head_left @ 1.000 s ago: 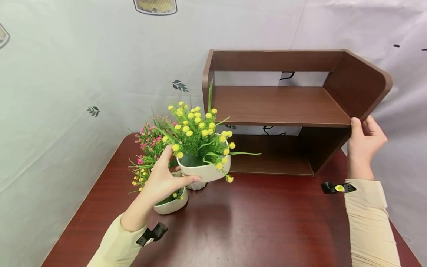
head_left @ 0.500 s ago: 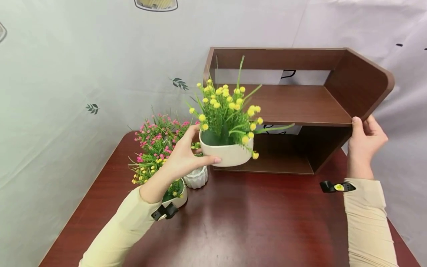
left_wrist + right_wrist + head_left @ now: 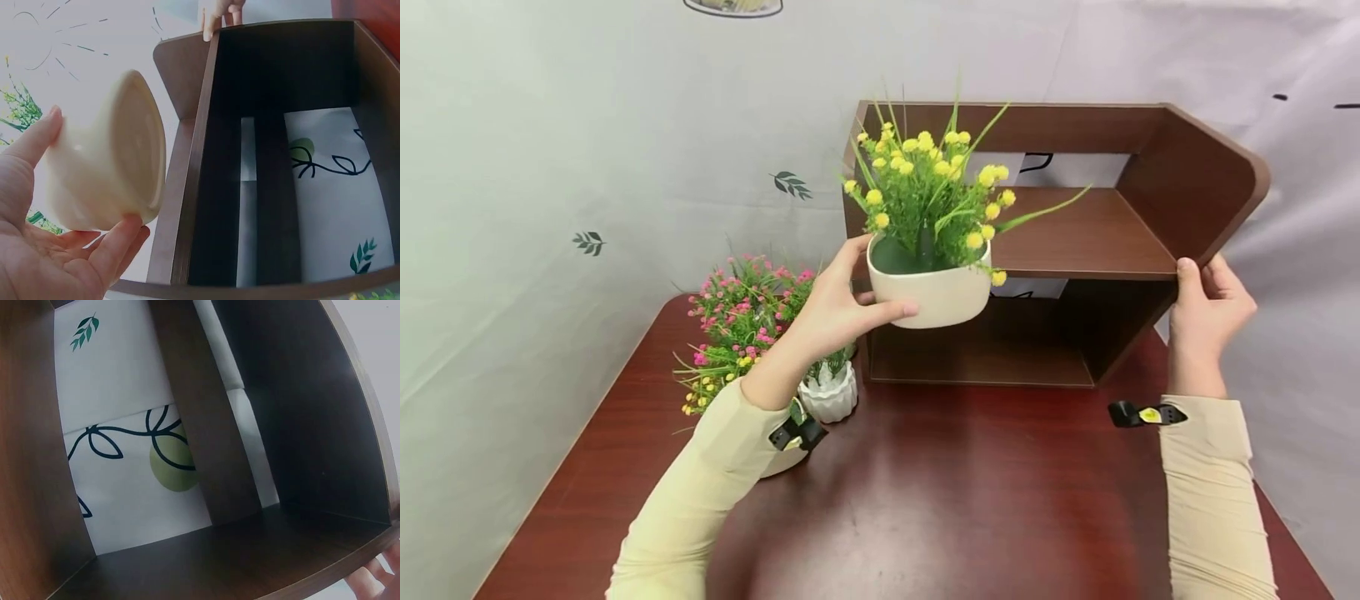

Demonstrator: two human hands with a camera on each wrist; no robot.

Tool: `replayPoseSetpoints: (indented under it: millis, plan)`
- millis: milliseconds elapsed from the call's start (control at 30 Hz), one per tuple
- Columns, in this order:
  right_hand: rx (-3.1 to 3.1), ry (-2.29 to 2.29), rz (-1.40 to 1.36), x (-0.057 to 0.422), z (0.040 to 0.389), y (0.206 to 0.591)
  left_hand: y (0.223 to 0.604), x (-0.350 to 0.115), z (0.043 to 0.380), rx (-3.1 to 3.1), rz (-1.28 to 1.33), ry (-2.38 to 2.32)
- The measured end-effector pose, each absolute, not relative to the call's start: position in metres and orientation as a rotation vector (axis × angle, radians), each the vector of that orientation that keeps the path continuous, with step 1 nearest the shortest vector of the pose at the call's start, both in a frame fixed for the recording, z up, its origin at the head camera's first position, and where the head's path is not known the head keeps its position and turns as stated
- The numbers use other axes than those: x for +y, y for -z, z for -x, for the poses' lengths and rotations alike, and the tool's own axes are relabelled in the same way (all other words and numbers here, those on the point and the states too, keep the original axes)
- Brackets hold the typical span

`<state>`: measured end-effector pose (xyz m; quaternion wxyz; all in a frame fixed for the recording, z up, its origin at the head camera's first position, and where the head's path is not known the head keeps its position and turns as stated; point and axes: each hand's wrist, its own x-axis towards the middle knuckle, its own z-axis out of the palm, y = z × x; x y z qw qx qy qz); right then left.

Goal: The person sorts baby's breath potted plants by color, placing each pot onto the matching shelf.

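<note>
My left hand [image 3: 838, 304] grips a cream oval flower pot [image 3: 934, 298] by its left side, thumb on the front. Yellow flowers and green blades rise from the pot, which is held upright in the air before the left part of a brown two-tier shelf [image 3: 1075, 237]. In the left wrist view the pot's underside [image 3: 139, 147] shows, apart from the shelf. At the shelf's right side my right hand [image 3: 1210, 321] holds the panel edge near the upper board, thumb in front. Only a few of its fingers [image 3: 369, 581] show in the right wrist view.
On the table [image 3: 970, 467], left of the shelf, stand a pink-flowered plant [image 3: 741, 308], a white fluted pot [image 3: 831, 393] and a yellow-flowered plant [image 3: 711, 385] partly hidden by my left arm. A pale patterned wall covering [image 3: 625, 150] lies behind.
My left hand has carried the potted yellow flowers up and to the right, from beside the other plants to in front of the shelf. My right hand keeps its hold on the shelf.
</note>
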<state>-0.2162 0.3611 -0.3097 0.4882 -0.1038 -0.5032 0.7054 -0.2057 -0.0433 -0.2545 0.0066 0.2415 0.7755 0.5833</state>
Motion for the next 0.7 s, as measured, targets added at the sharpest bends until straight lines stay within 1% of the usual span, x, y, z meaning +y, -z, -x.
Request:
replayPoseSetpoints:
  millis: [400, 700]
  plan:
    - [-1.265, -1.729, 0.255, 0.366, 0.215, 0.308, 0.242, -0.006, 0.239, 2.432, -0.781, -1.865]
    - [-1.274, -1.787, 0.313, 0.367, 0.210, 0.305, 0.238, 0.021, 0.259, 2.555, -0.736, -1.768]
